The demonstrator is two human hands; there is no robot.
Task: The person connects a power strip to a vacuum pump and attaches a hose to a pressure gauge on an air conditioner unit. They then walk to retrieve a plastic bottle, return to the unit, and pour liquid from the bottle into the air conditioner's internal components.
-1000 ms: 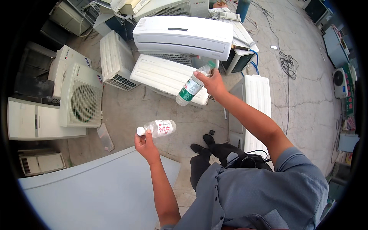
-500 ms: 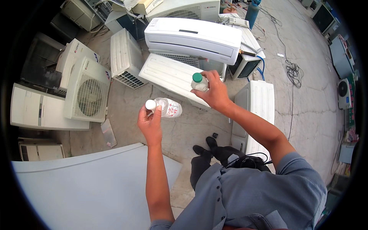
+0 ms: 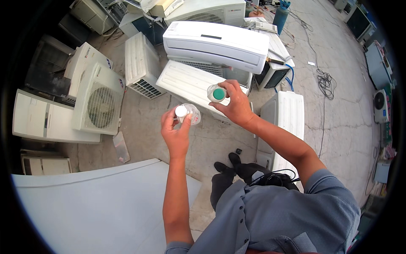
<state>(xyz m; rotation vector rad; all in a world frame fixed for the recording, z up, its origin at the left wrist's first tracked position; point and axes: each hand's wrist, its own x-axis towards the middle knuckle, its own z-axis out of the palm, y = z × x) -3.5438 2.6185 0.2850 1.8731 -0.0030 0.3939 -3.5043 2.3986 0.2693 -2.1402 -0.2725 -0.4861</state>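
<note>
My left hand (image 3: 176,132) grips a clear plastic bottle with a white cap (image 3: 182,111), held upright so I look down on its cap. A little higher and to the right, my right hand (image 3: 236,104) is closed round another clear bottle with a green cap (image 3: 218,94), its top turned up toward the camera. The two bottles are apart. Beyond them lies a long white outdoor unit casing (image 3: 186,78), with a white wall-mounted air conditioner (image 3: 215,42) above it.
Outdoor units (image 3: 99,108) stand to the left, another long unit (image 3: 289,118) to the right. A large white panel (image 3: 89,203) is at lower left. A blue gas cylinder (image 3: 281,17) and cables (image 3: 325,80) are on the concrete floor (image 3: 330,135) farther back.
Both bottles have turned from lying on a slant to standing upright, caps toward the camera. My left hand has risen and moved right, closer to my right hand, which has dropped slightly.
</note>
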